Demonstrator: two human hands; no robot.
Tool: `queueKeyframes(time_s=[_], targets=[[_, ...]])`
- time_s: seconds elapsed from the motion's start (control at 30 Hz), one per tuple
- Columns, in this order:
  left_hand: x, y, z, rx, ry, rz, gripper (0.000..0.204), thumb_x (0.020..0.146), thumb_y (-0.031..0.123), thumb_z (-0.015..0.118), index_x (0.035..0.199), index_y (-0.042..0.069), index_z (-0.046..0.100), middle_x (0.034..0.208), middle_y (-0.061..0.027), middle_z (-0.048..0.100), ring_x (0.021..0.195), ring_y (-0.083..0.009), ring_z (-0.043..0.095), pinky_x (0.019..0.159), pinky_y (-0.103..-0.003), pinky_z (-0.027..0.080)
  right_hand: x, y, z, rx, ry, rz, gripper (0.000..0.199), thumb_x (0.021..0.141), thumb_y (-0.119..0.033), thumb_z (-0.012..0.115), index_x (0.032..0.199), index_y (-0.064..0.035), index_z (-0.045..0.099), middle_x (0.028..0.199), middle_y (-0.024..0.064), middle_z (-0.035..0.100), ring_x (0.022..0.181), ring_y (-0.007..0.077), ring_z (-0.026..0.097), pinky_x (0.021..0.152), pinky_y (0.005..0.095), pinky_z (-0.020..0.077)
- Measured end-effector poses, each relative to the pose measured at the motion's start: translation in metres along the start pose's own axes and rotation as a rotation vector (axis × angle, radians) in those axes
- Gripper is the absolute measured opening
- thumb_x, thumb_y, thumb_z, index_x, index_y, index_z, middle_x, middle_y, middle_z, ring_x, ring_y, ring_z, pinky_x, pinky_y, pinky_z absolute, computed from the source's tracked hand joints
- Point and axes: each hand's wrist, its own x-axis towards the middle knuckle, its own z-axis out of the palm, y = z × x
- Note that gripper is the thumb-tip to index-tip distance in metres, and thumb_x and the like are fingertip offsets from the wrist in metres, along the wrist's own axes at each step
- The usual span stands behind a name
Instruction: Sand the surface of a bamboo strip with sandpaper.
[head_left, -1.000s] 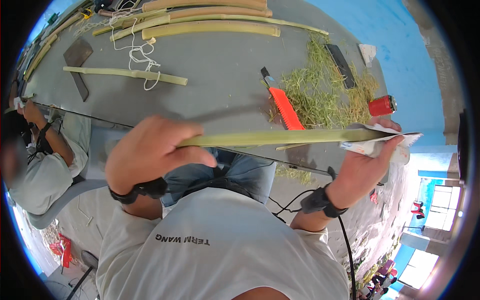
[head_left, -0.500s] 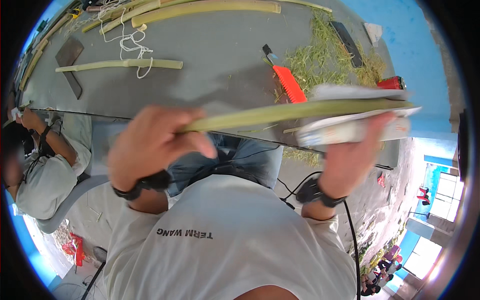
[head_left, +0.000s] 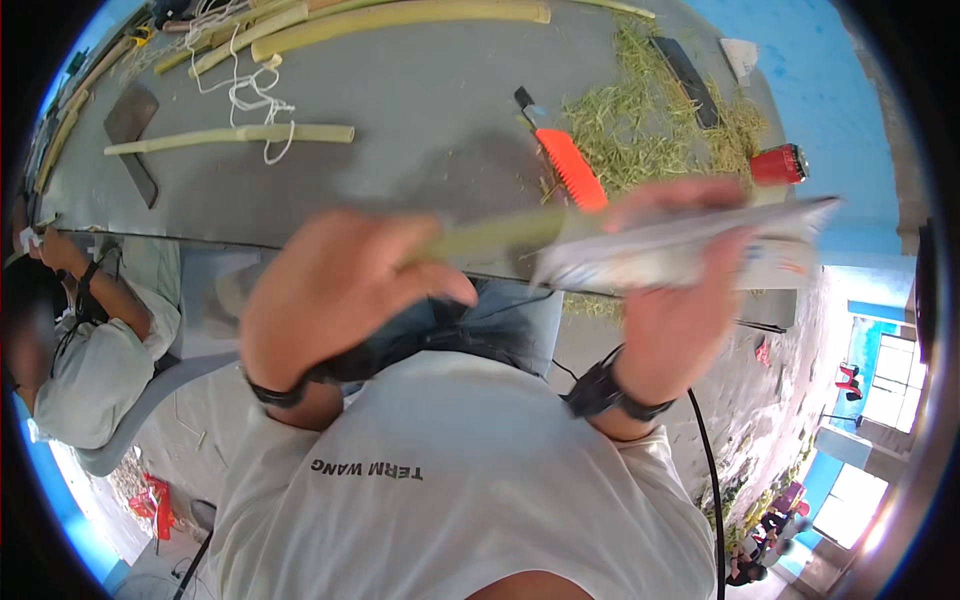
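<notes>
Stalk [head_left: 490, 236] lies crosswise between both hands — right end slightly higher.

Both forearms rise from the lower edge, bent up toward the chest, each with a dark band strapped around the wrist. The left hand [head_left: 340, 300] is curled into a loose fist, knuckles up and thumb pressed forward, fingers wrapped tight. The right hand [head_left: 680, 300] sits level with it and well apart, palm turned toward the body, fingers closed over the top, slightly blurred.
</notes>
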Motion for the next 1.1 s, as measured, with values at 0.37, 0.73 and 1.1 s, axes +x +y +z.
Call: queueKeyframes(time_s=[0.37, 0.73, 1.1], targets=[[-0.009, -0.031, -0.012, -0.316, 0.294, -0.16, 0.035, 0.09, 0.036, 0.073, 0.088, 0.001, 0.066, 0.06, -0.0109, 0.045, 0.054, -0.0212, 0.037, 0.052, -0.031, 0.036, 0.028, 0.034, -0.012, 1.645, 0.187, 0.546, 0.057, 0.105, -0.041, 0.047, 0.147, -0.0033, 0.038, 0.138, 0.0205, 0.052, 0.13, 0.0339, 0.05, 0.114, 0.0532, 0.0372], [0.0, -0.028, 0.019, 0.102, 0.529, -0.119, 0.034, 0.094, 0.033, 0.069, 0.089, 0.0, 0.061, 0.067, -0.0127, 0.053, 0.056, -0.0273, 0.047, 0.053, -0.034, 0.038, -0.033, 0.061, 0.041, 1.318, -0.083, 0.74, 0.056, 0.106, -0.041, 0.043, 0.14, 0.0021, 0.042, 0.131, 0.0119, 0.055, 0.116, 0.0199, 0.058, 0.098, 0.037, 0.0487], [0.014, -0.045, 0.028, 0.423, 0.657, 0.204, 0.025, 0.088, 0.026, 0.074, 0.094, 0.003, 0.067, 0.084, -0.0105, 0.061, 0.08, -0.0328, 0.058, 0.073, -0.042, 0.045, -0.021, 0.063, 0.052, 1.582, -0.166, 0.689, 0.046, 0.106, -0.037, 0.047, 0.132, -0.0003, 0.051, 0.119, 0.0079, 0.062, 0.108, 0.0157, 0.061, 0.093, 0.0313, 0.0481]])
